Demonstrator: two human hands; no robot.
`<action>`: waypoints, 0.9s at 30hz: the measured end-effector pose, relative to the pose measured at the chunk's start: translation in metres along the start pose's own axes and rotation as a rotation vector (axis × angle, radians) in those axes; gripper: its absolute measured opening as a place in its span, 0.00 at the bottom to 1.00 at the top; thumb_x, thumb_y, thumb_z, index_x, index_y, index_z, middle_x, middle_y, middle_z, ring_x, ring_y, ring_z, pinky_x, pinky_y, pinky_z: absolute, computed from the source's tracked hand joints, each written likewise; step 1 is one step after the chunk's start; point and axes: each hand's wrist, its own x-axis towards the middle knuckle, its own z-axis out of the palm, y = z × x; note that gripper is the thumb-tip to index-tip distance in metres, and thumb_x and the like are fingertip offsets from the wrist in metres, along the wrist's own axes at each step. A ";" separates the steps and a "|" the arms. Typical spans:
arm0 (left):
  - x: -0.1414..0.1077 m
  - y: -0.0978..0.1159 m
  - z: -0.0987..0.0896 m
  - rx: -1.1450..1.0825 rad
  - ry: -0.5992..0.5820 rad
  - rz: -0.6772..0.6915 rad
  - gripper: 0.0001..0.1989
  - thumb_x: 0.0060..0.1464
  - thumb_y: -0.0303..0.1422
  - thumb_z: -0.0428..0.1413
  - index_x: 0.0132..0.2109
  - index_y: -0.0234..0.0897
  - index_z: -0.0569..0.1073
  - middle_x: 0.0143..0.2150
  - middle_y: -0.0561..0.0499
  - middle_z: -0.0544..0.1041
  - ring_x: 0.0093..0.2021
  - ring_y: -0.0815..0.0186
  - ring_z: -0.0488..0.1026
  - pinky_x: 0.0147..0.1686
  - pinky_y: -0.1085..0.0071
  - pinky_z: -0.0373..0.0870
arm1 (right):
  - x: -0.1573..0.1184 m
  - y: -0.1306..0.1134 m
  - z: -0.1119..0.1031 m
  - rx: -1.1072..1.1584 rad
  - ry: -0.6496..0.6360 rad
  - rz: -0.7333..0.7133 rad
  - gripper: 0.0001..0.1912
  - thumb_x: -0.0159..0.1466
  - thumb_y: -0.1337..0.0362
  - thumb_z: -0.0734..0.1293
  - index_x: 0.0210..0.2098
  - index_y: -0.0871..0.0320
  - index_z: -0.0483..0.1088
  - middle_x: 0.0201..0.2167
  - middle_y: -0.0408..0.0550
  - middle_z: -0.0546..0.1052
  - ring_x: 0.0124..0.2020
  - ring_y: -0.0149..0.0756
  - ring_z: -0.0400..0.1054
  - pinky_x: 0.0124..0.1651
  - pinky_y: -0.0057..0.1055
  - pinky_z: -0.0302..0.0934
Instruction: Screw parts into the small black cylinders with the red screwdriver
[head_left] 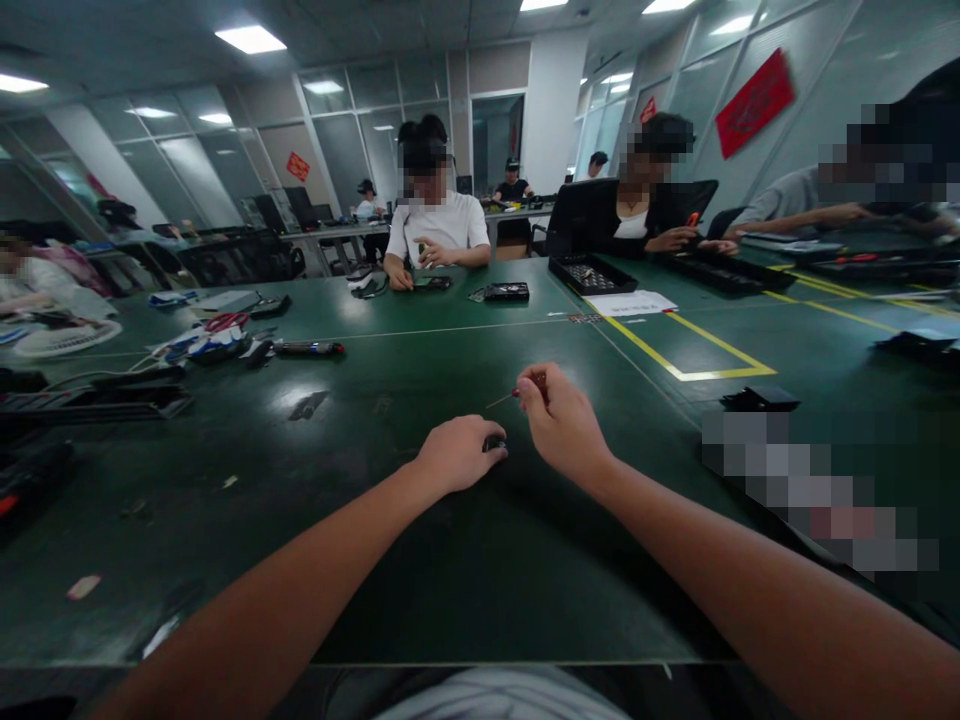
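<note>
My left hand (459, 455) rests on the green tabletop with its fingers closed around a small dark object (494, 442), most of it hidden by the fingers. To its right and slightly higher, my right hand (559, 420) grips a small screwdriver (501, 402) by its dark red handle. Its thin shaft points left, above the dark object and apart from it. What the dark object is cannot be made out.
A utility-knife-like tool (309, 348), red scissors (226, 321) and cables lie at the left. Black trays (592, 274) stand at the back right near yellow tape (727, 376). Across the table a person in a white shirt (439, 225) handles a small device; others work alongside.
</note>
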 end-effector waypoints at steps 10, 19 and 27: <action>-0.012 -0.019 -0.027 -0.357 0.022 -0.111 0.12 0.56 0.39 0.60 0.44 0.38 0.78 0.44 0.47 0.80 0.41 0.60 0.76 0.42 0.65 0.71 | 0.000 -0.001 -0.002 -0.009 -0.046 0.003 0.09 0.71 0.59 0.58 0.41 0.55 0.66 0.30 0.45 0.74 0.30 0.37 0.70 0.35 0.34 0.59; -0.053 -0.097 -0.069 -0.965 0.301 -0.381 0.15 0.56 0.41 0.60 0.43 0.32 0.77 0.37 0.48 0.74 0.30 0.69 0.67 0.25 0.75 0.59 | -0.001 0.000 -0.001 0.025 -0.064 0.001 0.10 0.71 0.57 0.58 0.41 0.55 0.67 0.30 0.46 0.74 0.31 0.38 0.70 0.34 0.34 0.60; -0.128 -0.170 -0.123 -1.309 0.786 -0.763 0.09 0.65 0.29 0.47 0.35 0.33 0.67 0.28 0.54 0.70 0.28 0.71 0.64 0.28 0.76 0.60 | 0.000 0.001 -0.001 0.018 -0.074 0.014 0.10 0.71 0.57 0.58 0.41 0.55 0.67 0.31 0.46 0.75 0.31 0.38 0.70 0.35 0.34 0.60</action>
